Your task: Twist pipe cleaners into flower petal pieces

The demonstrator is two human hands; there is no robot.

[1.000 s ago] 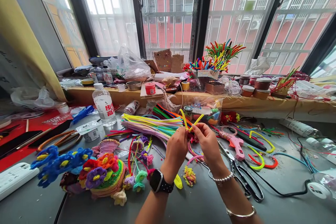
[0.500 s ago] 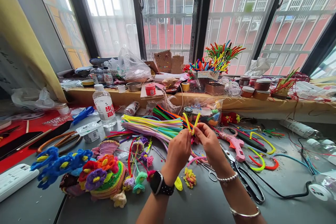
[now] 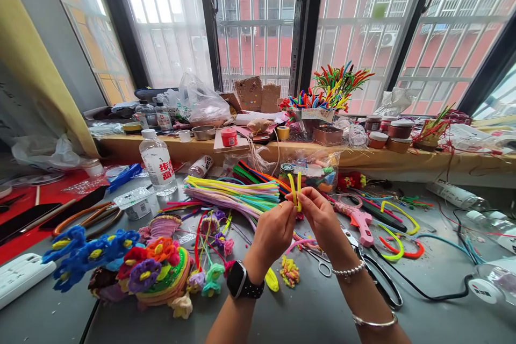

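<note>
Over the middle of the grey table [image 3: 318,317], as the head view shows, both hands are raised and close together around a yellow chenille stem [image 3: 299,185]. The left hand [image 3: 274,231] pinches its lower part between thumb and forefinger; the right hand [image 3: 320,215] pinches it from the other side, fingertips nearly meeting. Two yellow ends stand up above the grip, side by side; whether they are joined lower down is hidden by the fingers.

The step in hand looks like bending or twisting the stem into shape. The next move seems to call for one hand keeping the base firm while the other turns or presses the ends, gently enough not to kink the wire.

Just beyond and to the left lies a bundle of pastel stems [image 3: 237,193]. To the right are a pink glue gun [image 3: 360,220] and, nearer, large scissors [image 3: 382,279]; fuzzy blue flowers [image 3: 92,252] sit near left.
</note>
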